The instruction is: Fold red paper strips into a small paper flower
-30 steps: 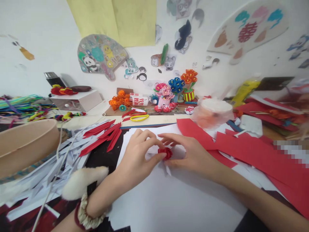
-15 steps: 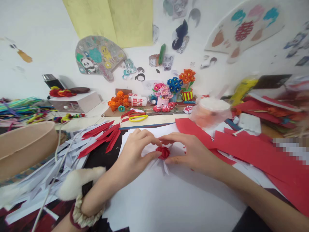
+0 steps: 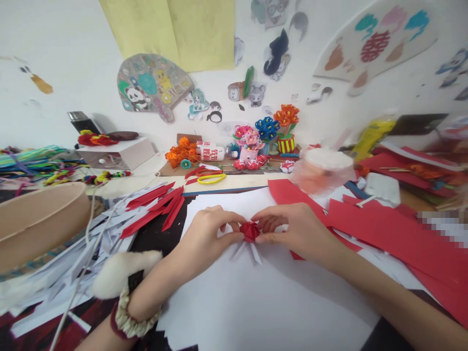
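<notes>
A small red folded paper flower [image 3: 250, 230] with white paper points sticking out beneath it sits between my two hands over a large white sheet [image 3: 256, 302]. My left hand [image 3: 208, 234] pinches its left side with curled fingers. From the right, my right hand [image 3: 292, 229] pinches the same red piece with thumb and forefinger. A fabric scrunchie [image 3: 127, 319] is on my left wrist.
Red and white paper strips [image 3: 146, 207] lie at the left beside a tan round box [image 3: 36, 219]. Red paper sheets [image 3: 383, 229] cover the right side. A clear lidded tub [image 3: 321, 170], paper flower ornaments [image 3: 266, 134], a glue bottle [image 3: 211, 152] and a yellow band [image 3: 211, 178] stand behind.
Both hands have closed in on the red paper piece, fingers curling from a flatter spread into a tighter pinch. The white points beneath it now fan out lower.
</notes>
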`<move>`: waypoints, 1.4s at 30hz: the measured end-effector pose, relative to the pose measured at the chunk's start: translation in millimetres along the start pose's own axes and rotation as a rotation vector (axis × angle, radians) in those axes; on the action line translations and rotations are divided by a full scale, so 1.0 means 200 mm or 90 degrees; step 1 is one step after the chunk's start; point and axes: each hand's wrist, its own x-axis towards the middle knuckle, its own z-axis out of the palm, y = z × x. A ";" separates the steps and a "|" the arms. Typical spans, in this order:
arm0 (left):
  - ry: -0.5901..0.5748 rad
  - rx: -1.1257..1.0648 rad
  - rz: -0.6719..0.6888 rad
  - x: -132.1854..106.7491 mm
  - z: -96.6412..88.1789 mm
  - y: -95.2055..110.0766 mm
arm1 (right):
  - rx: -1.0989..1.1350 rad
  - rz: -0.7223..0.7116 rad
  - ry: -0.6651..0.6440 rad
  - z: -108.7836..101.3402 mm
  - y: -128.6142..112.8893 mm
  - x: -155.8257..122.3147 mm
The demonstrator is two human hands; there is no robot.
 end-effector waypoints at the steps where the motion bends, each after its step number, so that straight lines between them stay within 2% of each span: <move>1: 0.003 -0.005 -0.006 0.00 0.00 0.00 | -0.002 -0.001 0.001 0.00 0.00 0.00; 7: 0.037 -0.017 -0.063 0.00 0.02 -0.01 | -0.029 -0.003 0.021 0.02 -0.01 0.00; 13: 0.051 -0.065 -0.007 -0.01 0.03 0.00 | -0.031 -0.020 0.037 0.03 0.01 0.00; 19: 0.091 -0.089 -0.107 -0.03 0.06 0.01 | -0.064 -0.066 0.033 0.03 0.00 0.00; 25: 0.071 -0.156 -0.136 -0.03 0.07 0.01 | -0.029 -0.061 0.020 0.03 0.00 0.00; 27: 0.073 -0.130 -0.132 -0.03 0.06 0.01 | -0.029 -0.057 0.014 0.02 -0.01 0.00; 31: 0.125 0.003 -0.111 -0.04 0.05 0.02 | -0.049 -0.049 0.009 0.02 -0.02 0.00; 35: 0.133 0.062 -0.129 -0.05 0.05 0.04 | -0.068 -0.054 0.007 0.02 -0.02 0.00; 38: 0.133 0.033 -0.143 -0.06 0.06 0.05 | -0.074 -0.057 0.007 0.02 -0.02 0.00; 42: 0.120 -0.083 -0.170 -0.06 0.07 0.06 | -0.068 -0.064 0.007 0.02 -0.02 0.00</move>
